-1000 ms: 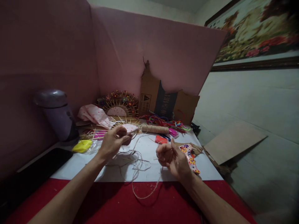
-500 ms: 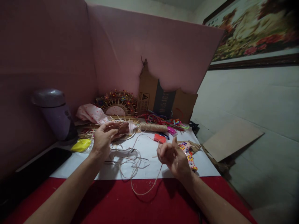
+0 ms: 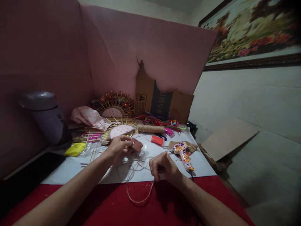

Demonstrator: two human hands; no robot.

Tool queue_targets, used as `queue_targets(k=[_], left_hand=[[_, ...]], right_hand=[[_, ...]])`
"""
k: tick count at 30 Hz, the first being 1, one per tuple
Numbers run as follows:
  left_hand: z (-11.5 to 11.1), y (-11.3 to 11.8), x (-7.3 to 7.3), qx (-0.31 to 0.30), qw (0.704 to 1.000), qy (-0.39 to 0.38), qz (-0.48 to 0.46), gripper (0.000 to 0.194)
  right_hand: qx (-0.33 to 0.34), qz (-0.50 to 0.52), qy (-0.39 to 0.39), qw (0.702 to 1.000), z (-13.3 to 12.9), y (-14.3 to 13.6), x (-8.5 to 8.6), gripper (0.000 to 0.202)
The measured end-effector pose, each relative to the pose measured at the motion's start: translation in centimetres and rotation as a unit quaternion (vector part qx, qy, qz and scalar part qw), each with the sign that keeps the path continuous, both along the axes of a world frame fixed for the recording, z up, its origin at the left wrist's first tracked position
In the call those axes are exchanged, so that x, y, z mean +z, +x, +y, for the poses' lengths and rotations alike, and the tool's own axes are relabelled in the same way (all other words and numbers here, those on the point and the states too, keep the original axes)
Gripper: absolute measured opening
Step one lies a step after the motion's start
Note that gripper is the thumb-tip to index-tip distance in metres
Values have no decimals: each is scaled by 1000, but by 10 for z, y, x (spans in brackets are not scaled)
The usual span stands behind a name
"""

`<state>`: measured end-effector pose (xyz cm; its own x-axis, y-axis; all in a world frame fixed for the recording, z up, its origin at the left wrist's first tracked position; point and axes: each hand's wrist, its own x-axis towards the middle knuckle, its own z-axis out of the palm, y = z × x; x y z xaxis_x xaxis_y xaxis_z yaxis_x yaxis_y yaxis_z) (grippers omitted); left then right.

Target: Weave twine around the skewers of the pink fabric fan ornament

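My left hand (image 3: 117, 147) is closed on a small packet of brown modelling clay (image 3: 137, 145) with clear plastic at its edge, held above the paper. Jute twine (image 3: 139, 202) hangs in a loop over the paper's front edge and leads up to my right hand (image 3: 164, 166), whose curled fingers grip it. Beyond my left hand lies a half-round piece covered in dotted fabric (image 3: 120, 130), with thin sticks fanning out. To the right of my right hand rests a flower-patterned hot glue gun (image 3: 182, 152) on a scrap of cardboard.
A twine roll (image 3: 150, 129), an orange clay packet (image 3: 157, 140) and a yellow one (image 3: 75, 149) lie on the white paper. A purple bottle (image 3: 48, 117) and a black phone-like slab (image 3: 35, 169) stand left. Torn cardboard (image 3: 162, 100) leans at the back.
My left hand has brought the brown clay packet right and nearer, uncovering the dotted half-round piece. My right hand has moved slightly left and down with the twine, turning over; the glue gun shows fully.
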<state>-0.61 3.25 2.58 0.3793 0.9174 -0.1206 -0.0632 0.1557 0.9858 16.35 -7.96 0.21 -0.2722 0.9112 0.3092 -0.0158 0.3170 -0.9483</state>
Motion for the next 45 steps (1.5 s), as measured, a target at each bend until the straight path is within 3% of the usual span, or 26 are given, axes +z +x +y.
queue_targets(k=[4,7,9,11,17,21,24,27,29,30,32,34,36,39,42,45], left_hand=[[-4,10,10,-44,998,33,-14,46],[-13,9,16,-128,986,106,-6,45],[-19,6,18,-192,976,102,-32,54],[-25,1,19,-213,972,92,-30,59],[-38,-10,14,-263,951,110,117,26],[-45,-20,11,-229,951,137,157,20],[-48,-28,13,-203,944,160,206,22],[-52,-30,16,-179,929,209,247,25],[-56,-27,19,-176,916,240,270,25],[-59,-24,21,-179,910,252,277,25],[-64,-19,23,-185,905,272,271,26],[-69,-14,24,-184,904,293,251,26],[-71,-10,25,-177,907,305,231,27],[-65,-5,27,-142,921,310,190,28],[-48,1,28,-75,957,268,86,11],[-30,2,28,-65,987,141,-50,35]], right_hand=[[-18,18,-34,999,1,1,3,85],[-35,48,-71,996,3,1,2,89],[-45,52,-76,995,4,1,1,89],[-66,53,-72,994,5,1,1,87],[-128,89,-30,987,6,-1,2,80],[-202,113,-11,973,9,1,1,68],[-295,38,12,955,10,2,3,57],[-379,-144,163,899,3,-2,10,29],[-382,-238,277,849,-5,-8,14,11],[-358,-266,313,839,-9,-12,15,19],[-277,-287,331,855,-15,-18,13,34],[-210,-278,291,891,-18,-22,9,41],[-192,-264,233,916,-18,-24,5,39],[-214,-259,179,925,-16,-22,5,19],[-275,-254,168,912,-13,-19,7,18],[-313,-244,165,903,-12,-17,8,17]])
